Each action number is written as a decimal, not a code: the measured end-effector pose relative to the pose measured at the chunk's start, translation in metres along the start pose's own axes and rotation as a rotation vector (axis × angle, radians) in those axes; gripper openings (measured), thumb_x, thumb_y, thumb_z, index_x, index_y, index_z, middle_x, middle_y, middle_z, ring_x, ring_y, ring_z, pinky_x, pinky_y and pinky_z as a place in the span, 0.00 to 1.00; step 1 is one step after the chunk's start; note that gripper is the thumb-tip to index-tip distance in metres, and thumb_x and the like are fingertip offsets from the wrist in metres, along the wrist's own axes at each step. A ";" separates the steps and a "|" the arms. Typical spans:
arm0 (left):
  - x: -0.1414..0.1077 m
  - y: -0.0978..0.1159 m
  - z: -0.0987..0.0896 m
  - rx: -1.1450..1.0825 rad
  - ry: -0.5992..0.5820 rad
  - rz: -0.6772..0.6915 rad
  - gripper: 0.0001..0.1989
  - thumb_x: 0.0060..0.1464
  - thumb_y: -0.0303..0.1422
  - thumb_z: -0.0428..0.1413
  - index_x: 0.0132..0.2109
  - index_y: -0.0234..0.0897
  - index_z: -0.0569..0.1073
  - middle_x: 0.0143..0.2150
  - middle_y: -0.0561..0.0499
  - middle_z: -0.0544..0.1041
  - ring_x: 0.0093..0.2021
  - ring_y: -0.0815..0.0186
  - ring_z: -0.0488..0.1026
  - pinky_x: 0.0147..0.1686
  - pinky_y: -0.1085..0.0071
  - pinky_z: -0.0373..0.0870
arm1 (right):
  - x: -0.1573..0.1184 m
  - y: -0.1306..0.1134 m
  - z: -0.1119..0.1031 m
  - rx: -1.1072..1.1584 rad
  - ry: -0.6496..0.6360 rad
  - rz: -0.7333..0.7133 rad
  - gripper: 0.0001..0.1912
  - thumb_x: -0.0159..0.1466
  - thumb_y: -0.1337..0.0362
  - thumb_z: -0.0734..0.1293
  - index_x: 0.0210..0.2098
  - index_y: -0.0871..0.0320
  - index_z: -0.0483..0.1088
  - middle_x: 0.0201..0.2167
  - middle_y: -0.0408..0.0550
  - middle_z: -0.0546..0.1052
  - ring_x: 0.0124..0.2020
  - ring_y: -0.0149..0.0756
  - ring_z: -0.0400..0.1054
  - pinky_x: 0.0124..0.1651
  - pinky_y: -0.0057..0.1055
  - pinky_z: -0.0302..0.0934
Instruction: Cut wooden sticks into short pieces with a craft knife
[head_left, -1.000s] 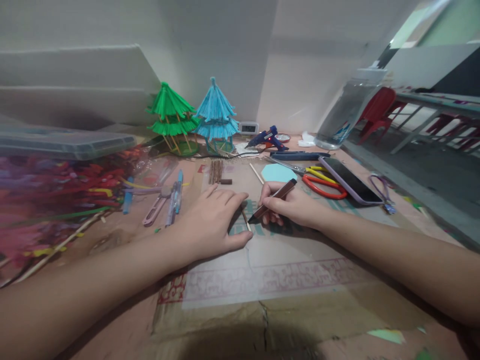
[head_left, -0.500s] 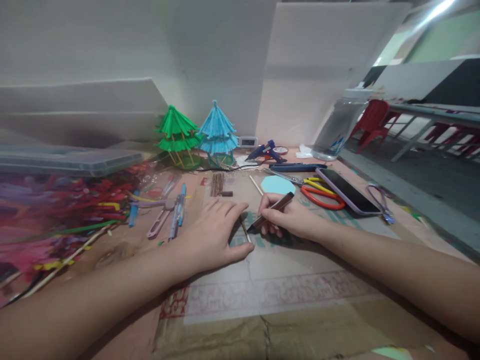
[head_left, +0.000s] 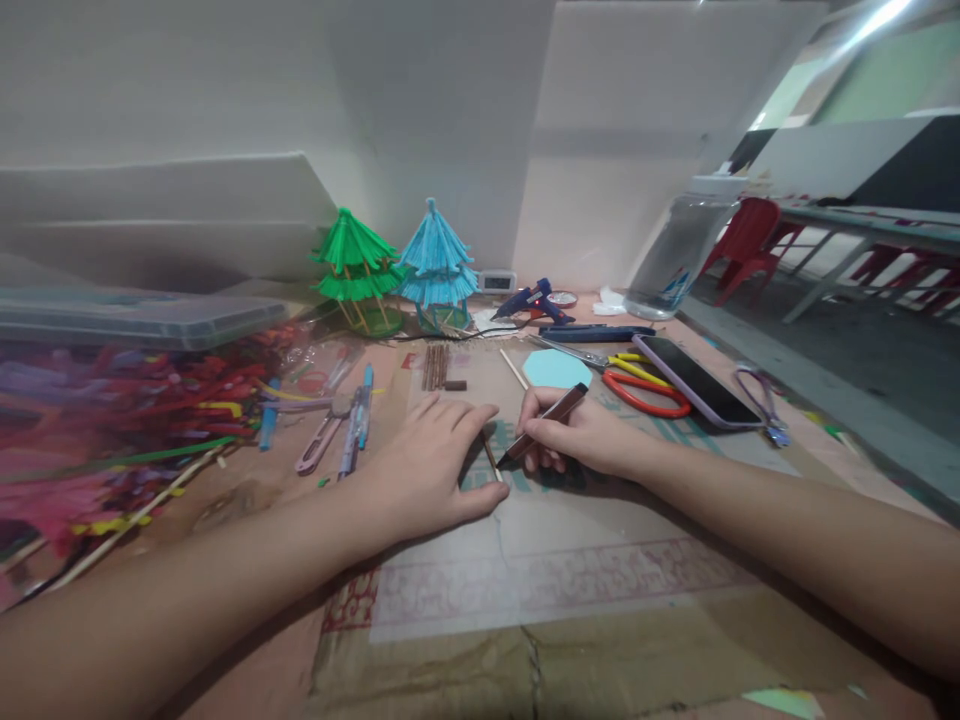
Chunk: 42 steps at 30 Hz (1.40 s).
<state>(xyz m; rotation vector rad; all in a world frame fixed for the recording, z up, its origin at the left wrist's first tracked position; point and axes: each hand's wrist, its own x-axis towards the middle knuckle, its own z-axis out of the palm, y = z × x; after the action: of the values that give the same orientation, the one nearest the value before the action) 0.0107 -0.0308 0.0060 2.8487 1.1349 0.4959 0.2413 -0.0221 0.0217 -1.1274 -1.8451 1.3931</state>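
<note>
A brown marker (head_left: 553, 420) is gripped in my right hand (head_left: 574, 435), its dark tip touching a thin stick (head_left: 492, 456). The stick is brown along its upper part and pale near its lower end. My left hand (head_left: 442, 465) lies on the cardboard, thumb at the stick's lower end and fingertips at its upper end, pinning it between them. Beyond my hands lie several brown sticks (head_left: 436, 368) in a row, a brown marker cap (head_left: 455, 385), a pale stick (head_left: 514, 368) and a light blue octagon (head_left: 556, 369).
Green (head_left: 352, 270) and blue (head_left: 437, 265) paper-roofed models stand at the back beside a glue gun (head_left: 536, 302). Scissors (head_left: 646, 393), a phone (head_left: 697, 385) and a large bottle (head_left: 679, 250) are on the right. Colourful scraps (head_left: 150, 400), a pink cutter (head_left: 321, 442) and pens (head_left: 352, 430) lie left.
The marker tip has shifted slightly along the stick, and the brown part reaches a little nearer its lower end. My left hand has hardly moved.
</note>
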 end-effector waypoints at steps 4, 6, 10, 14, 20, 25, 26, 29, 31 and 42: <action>0.001 0.000 0.002 -0.022 0.002 -0.001 0.37 0.58 0.48 0.59 0.67 0.31 0.63 0.61 0.36 0.72 0.63 0.45 0.68 0.67 0.44 0.57 | 0.000 0.000 0.000 0.025 0.062 -0.008 0.10 0.61 0.58 0.67 0.31 0.56 0.63 0.20 0.42 0.78 0.16 0.25 0.63 0.18 0.22 0.58; 0.001 0.001 0.002 -0.037 0.003 -0.002 0.37 0.58 0.48 0.59 0.67 0.31 0.62 0.62 0.36 0.72 0.63 0.46 0.68 0.68 0.45 0.57 | 0.000 0.001 0.000 0.048 0.112 -0.025 0.10 0.61 0.57 0.67 0.31 0.56 0.63 0.20 0.41 0.77 0.16 0.26 0.64 0.19 0.22 0.58; 0.001 0.001 0.001 -0.044 -0.002 -0.004 0.37 0.58 0.48 0.59 0.67 0.31 0.62 0.63 0.36 0.72 0.64 0.47 0.68 0.68 0.45 0.57 | 0.000 0.002 0.001 0.056 0.115 -0.030 0.10 0.62 0.58 0.67 0.31 0.56 0.63 0.20 0.41 0.77 0.16 0.25 0.64 0.19 0.22 0.58; 0.002 0.000 0.001 -0.042 -0.002 -0.002 0.37 0.58 0.48 0.60 0.67 0.30 0.63 0.62 0.36 0.72 0.63 0.47 0.69 0.67 0.46 0.59 | -0.001 0.001 0.001 0.010 0.074 -0.016 0.10 0.61 0.58 0.67 0.31 0.56 0.63 0.20 0.42 0.78 0.16 0.25 0.63 0.19 0.22 0.57; 0.002 0.001 0.000 -0.055 0.006 -0.003 0.35 0.59 0.48 0.59 0.66 0.32 0.64 0.61 0.37 0.73 0.62 0.46 0.69 0.66 0.46 0.59 | -0.002 0.000 0.000 -0.007 0.004 0.003 0.11 0.62 0.58 0.67 0.31 0.57 0.63 0.20 0.44 0.78 0.17 0.26 0.63 0.19 0.22 0.58; 0.002 0.002 -0.002 -0.056 -0.016 -0.006 0.35 0.58 0.47 0.59 0.65 0.32 0.64 0.62 0.36 0.73 0.64 0.46 0.68 0.68 0.45 0.57 | -0.002 0.002 0.000 -0.016 0.024 -0.007 0.10 0.62 0.58 0.67 0.31 0.57 0.63 0.20 0.43 0.78 0.16 0.25 0.63 0.19 0.22 0.57; 0.002 0.002 -0.002 -0.058 -0.018 -0.006 0.35 0.59 0.47 0.59 0.66 0.32 0.64 0.62 0.37 0.73 0.64 0.47 0.68 0.68 0.44 0.56 | -0.002 0.002 0.000 -0.020 0.015 -0.009 0.10 0.62 0.58 0.67 0.31 0.57 0.64 0.20 0.43 0.78 0.16 0.25 0.63 0.19 0.22 0.57; 0.002 0.003 -0.003 -0.057 -0.029 -0.013 0.35 0.59 0.46 0.59 0.66 0.33 0.63 0.62 0.37 0.73 0.64 0.48 0.68 0.69 0.44 0.53 | -0.002 0.002 0.000 0.000 0.024 -0.013 0.11 0.62 0.57 0.68 0.31 0.57 0.64 0.20 0.43 0.78 0.17 0.26 0.63 0.19 0.22 0.57; 0.002 0.004 -0.004 -0.047 -0.037 -0.020 0.35 0.58 0.46 0.59 0.66 0.32 0.63 0.62 0.36 0.73 0.64 0.47 0.68 0.70 0.43 0.53 | -0.001 0.002 0.001 0.030 0.068 -0.019 0.11 0.62 0.57 0.68 0.32 0.56 0.64 0.20 0.42 0.77 0.17 0.26 0.63 0.19 0.22 0.57; 0.000 0.004 0.001 -0.141 0.022 -0.058 0.38 0.56 0.43 0.61 0.68 0.34 0.60 0.62 0.37 0.72 0.62 0.46 0.69 0.62 0.46 0.66 | 0.001 0.001 0.001 0.036 0.153 -0.039 0.11 0.64 0.57 0.67 0.33 0.56 0.64 0.21 0.43 0.77 0.19 0.27 0.66 0.21 0.23 0.60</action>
<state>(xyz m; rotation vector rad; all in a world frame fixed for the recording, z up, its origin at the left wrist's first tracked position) 0.0142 -0.0335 0.0054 2.6892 1.1332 0.5807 0.2402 -0.0222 0.0203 -1.1411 -1.7183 1.2771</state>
